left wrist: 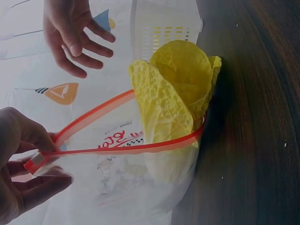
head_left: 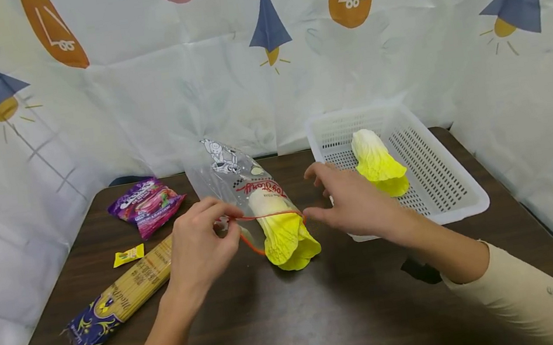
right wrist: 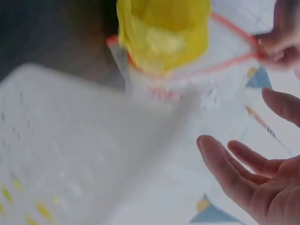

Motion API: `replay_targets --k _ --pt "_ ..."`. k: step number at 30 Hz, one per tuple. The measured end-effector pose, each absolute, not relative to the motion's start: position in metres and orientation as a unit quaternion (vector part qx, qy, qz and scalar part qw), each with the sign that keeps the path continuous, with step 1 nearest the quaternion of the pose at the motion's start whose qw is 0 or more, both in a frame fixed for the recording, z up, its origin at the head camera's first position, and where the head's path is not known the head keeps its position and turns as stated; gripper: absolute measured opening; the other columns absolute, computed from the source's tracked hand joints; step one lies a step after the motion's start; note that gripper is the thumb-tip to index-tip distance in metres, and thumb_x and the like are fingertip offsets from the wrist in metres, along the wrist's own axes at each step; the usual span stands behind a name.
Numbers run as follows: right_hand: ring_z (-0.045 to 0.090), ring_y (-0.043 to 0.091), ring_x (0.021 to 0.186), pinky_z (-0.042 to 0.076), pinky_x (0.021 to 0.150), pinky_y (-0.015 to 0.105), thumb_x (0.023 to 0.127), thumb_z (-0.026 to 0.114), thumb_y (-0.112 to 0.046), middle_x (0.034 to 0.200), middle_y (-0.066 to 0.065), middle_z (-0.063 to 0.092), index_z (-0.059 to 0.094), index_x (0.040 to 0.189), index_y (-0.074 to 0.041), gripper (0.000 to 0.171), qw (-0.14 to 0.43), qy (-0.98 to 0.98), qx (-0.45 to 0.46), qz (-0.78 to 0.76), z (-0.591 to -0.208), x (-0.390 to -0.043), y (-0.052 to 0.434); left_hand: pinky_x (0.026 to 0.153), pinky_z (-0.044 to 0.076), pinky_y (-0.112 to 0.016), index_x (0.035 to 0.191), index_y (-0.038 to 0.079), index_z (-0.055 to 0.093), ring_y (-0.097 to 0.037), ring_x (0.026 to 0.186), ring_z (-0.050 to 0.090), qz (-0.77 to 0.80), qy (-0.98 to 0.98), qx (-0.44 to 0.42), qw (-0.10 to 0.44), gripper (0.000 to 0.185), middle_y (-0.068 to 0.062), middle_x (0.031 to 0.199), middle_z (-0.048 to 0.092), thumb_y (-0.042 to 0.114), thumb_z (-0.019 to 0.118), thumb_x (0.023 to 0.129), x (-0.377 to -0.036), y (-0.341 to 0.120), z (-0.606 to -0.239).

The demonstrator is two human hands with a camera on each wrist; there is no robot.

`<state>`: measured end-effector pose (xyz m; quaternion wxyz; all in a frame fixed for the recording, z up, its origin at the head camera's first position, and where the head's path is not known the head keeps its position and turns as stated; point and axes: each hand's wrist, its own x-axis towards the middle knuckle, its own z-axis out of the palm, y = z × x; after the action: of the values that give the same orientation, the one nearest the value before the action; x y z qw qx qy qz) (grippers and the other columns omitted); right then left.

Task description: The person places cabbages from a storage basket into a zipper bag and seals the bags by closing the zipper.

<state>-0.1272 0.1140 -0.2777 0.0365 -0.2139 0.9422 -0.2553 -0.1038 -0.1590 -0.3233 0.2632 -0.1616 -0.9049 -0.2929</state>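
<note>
My left hand (head_left: 202,248) pinches the edge of a clear zip bag (head_left: 223,174) by its orange-red zipper, close to the slider, as the left wrist view shows. The bag's mouth gapes toward me. Part-way inside it lies a napa cabbage (head_left: 291,244), its white base in the bag and its yellow leaves sticking out past the zipper. To the right of the bag mouth, my right hand (head_left: 354,200) hovers with fingers spread and loosely bent, holding nothing. In the right wrist view its fingers (right wrist: 243,173) are apart from the bag.
A white perforated basket (head_left: 464,208) at the back right holds another napa cabbage (head_left: 380,165). At left lie a purple snack packet (head_left: 148,207), a small yellow packet (head_left: 129,255) and a pack of dry noodles (head_left: 123,291). A printed white curtain (head_left: 138,97) hangs behind the table.
</note>
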Motion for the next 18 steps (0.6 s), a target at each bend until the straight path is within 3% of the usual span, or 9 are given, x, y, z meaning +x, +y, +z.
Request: replay_targets --k 8,18 --pt "0.064 0.036 0.113 0.055 0.094 0.05 0.093 0.074 -0.034 0.131 0.02 0.065 0.053 0.138 -0.005 0.058 0.019 0.959 -0.163 -0.232 -0.245 -0.163 0.137 0.062 0.054 -0.033 0.086 0.012 0.08 -0.016 0.068 0.063 -0.285 -0.905 -0.162 0.27 0.012 0.0 0.086 0.072 0.003 0.076 0.08 -0.104 -0.158 -0.324" --pt "0.056 0.041 0.121 0.051 0.1 0.054 0.095 0.069 -0.039 0.138 0.024 0.057 0.046 0.142 -0.001 0.064 0.097 0.97 -0.084 -0.208 -0.224 -0.225 0.164 0.063 0.055 -0.034 0.086 0.011 0.081 -0.016 0.069 0.064 -0.291 -0.904 -0.163 0.267 0.014 -0.001 0.086 0.073 -0.001 0.076 0.079 -0.104 -0.158 -0.325"
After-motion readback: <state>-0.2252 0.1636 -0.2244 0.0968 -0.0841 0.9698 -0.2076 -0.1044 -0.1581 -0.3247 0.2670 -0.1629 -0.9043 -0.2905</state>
